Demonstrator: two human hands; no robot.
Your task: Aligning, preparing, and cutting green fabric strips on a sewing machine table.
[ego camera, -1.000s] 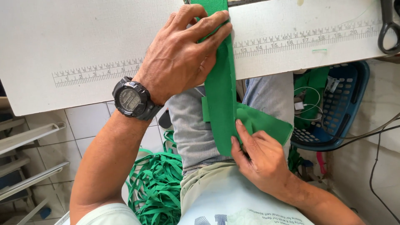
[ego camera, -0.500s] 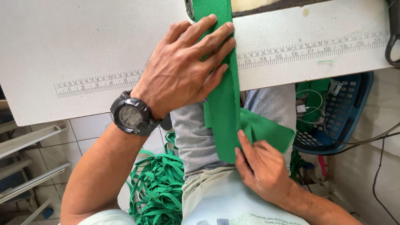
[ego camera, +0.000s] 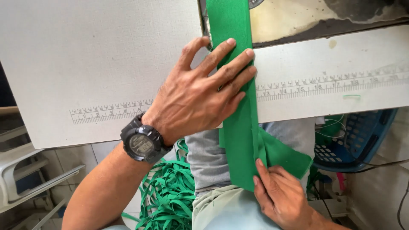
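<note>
Green fabric strip (ego camera: 236,106) runs from the top of the white table (ego camera: 85,64) down over its near edge to my lap, and both my hands are on it. My left hand (ego camera: 200,98) lies flat with the fingers spread wide, pressing the strip down just above the printed ruler (ego camera: 306,85) that crosses the table near the edge; the fingertips reach across almost to the strip's right edge. A black digital watch (ego camera: 142,145) sits on that wrist. My right hand (ego camera: 281,196) is lower, below the table edge, pinching the right edge of the strip near its lower end between thumb and fingers, where a second flap of the same green cloth (ego camera: 285,157) folds off to the right.

To do this well, I judge the flat hand should keep even pressure so the strip does not creep sideways, while the lower hand draws it straight and taut, keeping the edges parallel and square to the ruler.

Further out, a heap of narrow green trimmings (ego camera: 168,196) lies by my left knee, a blue plastic basket (ego camera: 362,145) stands under the table to the right, and a white rack (ego camera: 25,170) is at the far left. At the top, the strip passes onto a worn, dark-stained surface (ego camera: 324,17).
</note>
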